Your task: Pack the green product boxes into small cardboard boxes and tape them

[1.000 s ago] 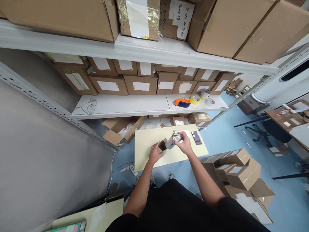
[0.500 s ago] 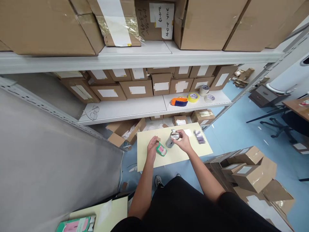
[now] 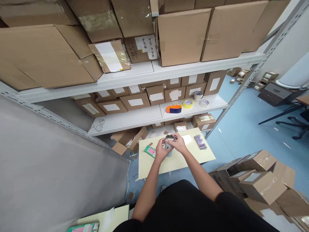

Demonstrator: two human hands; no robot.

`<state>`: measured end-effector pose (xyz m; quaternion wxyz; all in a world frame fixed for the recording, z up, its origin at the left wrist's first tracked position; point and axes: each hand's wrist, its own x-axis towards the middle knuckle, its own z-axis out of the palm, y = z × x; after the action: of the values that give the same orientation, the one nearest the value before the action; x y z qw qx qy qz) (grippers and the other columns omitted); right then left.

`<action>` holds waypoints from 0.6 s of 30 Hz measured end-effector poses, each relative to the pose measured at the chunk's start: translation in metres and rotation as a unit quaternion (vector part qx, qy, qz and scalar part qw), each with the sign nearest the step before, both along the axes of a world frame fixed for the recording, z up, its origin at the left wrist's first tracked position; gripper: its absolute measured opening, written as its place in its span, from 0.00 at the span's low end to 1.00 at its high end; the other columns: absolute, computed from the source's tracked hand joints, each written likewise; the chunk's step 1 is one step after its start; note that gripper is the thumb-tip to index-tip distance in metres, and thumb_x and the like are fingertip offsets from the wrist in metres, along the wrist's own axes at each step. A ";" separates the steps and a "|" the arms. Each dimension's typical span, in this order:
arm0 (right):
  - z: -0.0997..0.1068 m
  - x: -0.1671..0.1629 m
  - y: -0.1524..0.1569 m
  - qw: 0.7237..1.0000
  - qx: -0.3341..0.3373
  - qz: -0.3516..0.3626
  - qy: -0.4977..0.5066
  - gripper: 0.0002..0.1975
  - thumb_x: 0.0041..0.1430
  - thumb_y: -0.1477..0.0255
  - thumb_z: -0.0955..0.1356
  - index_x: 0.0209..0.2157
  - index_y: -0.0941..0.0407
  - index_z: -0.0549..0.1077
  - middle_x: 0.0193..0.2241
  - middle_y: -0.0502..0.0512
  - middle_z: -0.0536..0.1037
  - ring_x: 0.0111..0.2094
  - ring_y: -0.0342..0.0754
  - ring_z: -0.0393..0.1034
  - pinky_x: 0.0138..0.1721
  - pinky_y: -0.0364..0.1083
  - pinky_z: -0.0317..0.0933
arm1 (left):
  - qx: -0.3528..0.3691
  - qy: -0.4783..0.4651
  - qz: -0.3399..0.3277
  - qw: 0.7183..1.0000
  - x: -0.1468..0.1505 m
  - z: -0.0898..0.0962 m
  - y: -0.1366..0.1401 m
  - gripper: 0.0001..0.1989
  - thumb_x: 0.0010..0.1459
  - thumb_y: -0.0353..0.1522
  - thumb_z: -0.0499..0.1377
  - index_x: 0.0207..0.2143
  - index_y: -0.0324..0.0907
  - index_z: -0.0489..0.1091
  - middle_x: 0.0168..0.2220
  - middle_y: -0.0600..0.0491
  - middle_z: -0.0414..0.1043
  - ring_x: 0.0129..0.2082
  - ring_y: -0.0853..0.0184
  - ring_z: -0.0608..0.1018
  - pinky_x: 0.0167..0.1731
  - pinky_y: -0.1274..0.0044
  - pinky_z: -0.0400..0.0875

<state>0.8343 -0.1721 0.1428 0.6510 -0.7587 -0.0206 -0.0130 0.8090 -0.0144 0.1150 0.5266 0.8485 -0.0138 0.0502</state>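
Note:
A grey cylindrical canister (image 3: pixel 169 153) stands on a pale yellow board (image 3: pixel 154 168), held between both hands. My left hand (image 3: pixel 161 150) curls round its left side near the top, fingers closed on it. My right hand (image 3: pixel 179 143) grips the rim from the right with thumb and fingers. The top looks dark inside the rim, though fingers partly cover it. Left of my left hand lies a small green and pink box (image 3: pixel 150 151). A white paper (image 3: pixel 186 139) and a blurred-out purple item (image 3: pixel 200 142) lie to the right of the canister.
A shelf rack ahead carries cardboard boxes (image 3: pixel 183 35), an orange and blue tape dispenser (image 3: pixel 173 109) and tape rolls (image 3: pixel 187 103). An open carton (image 3: pixel 129 138) stands at the board's left end. Stacked cartons (image 3: pixel 259 187) are on the right, a grey wall (image 3: pixel 53 161) on the left.
My left hand has moved from the green box to the canister. The shiny silver top seen earlier now looks dark. My view has shifted, showing more of the upper shelf.

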 end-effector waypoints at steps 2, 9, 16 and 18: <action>-0.005 0.002 -0.014 0.997 0.033 0.063 0.012 0.30 0.50 0.58 0.77 0.53 0.52 0.72 0.47 0.59 0.80 0.49 0.54 0.76 0.49 0.52 0.70 | -0.013 0.003 0.004 1.000 0.006 0.006 0.001 0.34 0.49 0.40 0.71 0.57 0.44 0.68 0.52 0.45 0.76 0.49 0.57 0.79 0.48 0.68 0.74; -0.013 -0.014 -0.039 0.950 0.156 0.247 0.108 0.61 0.41 0.66 0.81 0.72 0.45 0.50 0.49 0.58 0.79 0.48 0.55 0.77 0.48 0.56 0.71 | -0.185 0.020 -0.021 0.982 0.017 0.037 0.001 0.31 0.54 0.45 0.68 0.55 0.40 0.72 0.48 0.43 0.79 0.47 0.57 0.81 0.47 0.68 0.77; -0.008 -0.024 -0.037 0.981 0.153 0.113 0.043 0.66 0.37 0.67 0.82 0.73 0.46 0.46 0.39 0.49 0.75 0.39 0.51 0.75 0.45 0.54 0.71 | -0.151 0.006 0.025 0.988 0.020 0.053 -0.030 0.45 0.55 0.45 0.69 0.70 0.47 0.56 0.57 0.43 0.73 0.51 0.58 0.79 0.47 0.71 0.78; -0.007 -0.027 -0.044 0.983 0.147 0.110 0.030 0.67 0.36 0.67 0.83 0.73 0.45 0.47 0.40 0.50 0.75 0.42 0.52 0.74 0.47 0.54 0.70 | -0.171 0.003 0.052 0.984 0.023 0.051 -0.036 0.51 0.50 0.43 0.73 0.71 0.46 0.53 0.55 0.42 0.74 0.48 0.58 0.81 0.46 0.70 0.78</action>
<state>0.8076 -0.2158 0.1354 0.7534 -0.6476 -0.0819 0.0788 0.8319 -0.0502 0.1659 0.6608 0.7456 0.0406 0.0761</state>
